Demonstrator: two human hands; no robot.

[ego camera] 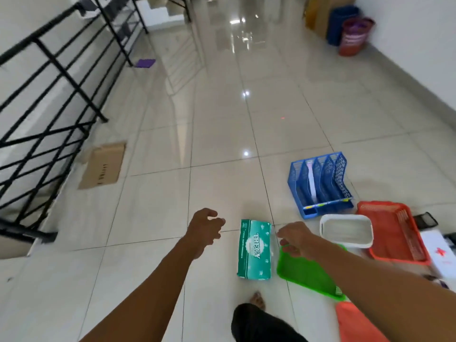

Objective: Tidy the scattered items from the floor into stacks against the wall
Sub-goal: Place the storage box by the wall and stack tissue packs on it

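Note:
A green tissue pack (254, 250) lies flat on the tiled floor between my two hands. My left hand (206, 228) hovers just left of it with fingers spread and nothing in it. My right hand (294, 239) hangs just right of the pack, above a green tray (306, 272), fingers loosely curled and holding nothing. A white tub (345, 230), an orange basket (392, 233) and a blue file rack (320, 183) sit to the right. A second orange item (355, 322) lies at the bottom right.
A black railing (49, 99) runs along the left. Flat cardboard (103, 166) lies beside it, and a purple pad (145, 62) farther back. Bins (352, 35) stand by the right wall (419, 45). A white box (441, 253) and dark items lie at far right. My foot (257, 299) is below the pack.

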